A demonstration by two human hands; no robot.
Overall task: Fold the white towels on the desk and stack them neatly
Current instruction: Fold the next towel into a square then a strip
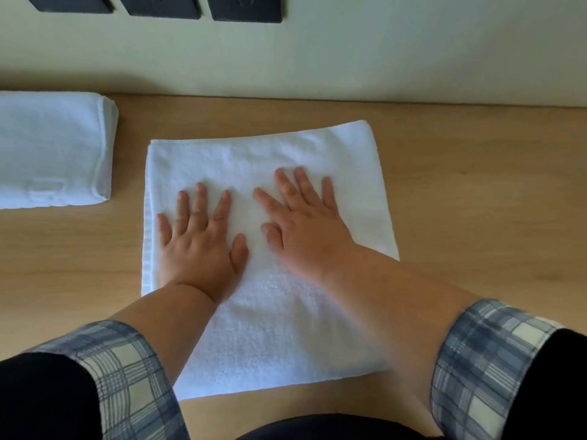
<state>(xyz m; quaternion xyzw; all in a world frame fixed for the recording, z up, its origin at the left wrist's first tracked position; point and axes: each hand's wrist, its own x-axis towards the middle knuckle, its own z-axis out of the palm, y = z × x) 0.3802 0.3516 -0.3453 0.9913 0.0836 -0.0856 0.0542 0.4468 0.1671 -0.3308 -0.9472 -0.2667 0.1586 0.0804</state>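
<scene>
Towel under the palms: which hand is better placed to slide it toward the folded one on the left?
Probably the left hand: it presses flat by the towel's left edge, nearest the folded towel. The right hand lies mid-towel, farther off.

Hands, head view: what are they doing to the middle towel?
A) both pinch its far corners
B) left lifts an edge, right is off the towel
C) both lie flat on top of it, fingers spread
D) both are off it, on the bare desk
C: the left hand and right hand both lie palm-down with straight, spread fingers on the white towel, with no edge or corner pinched or lifted.
</scene>
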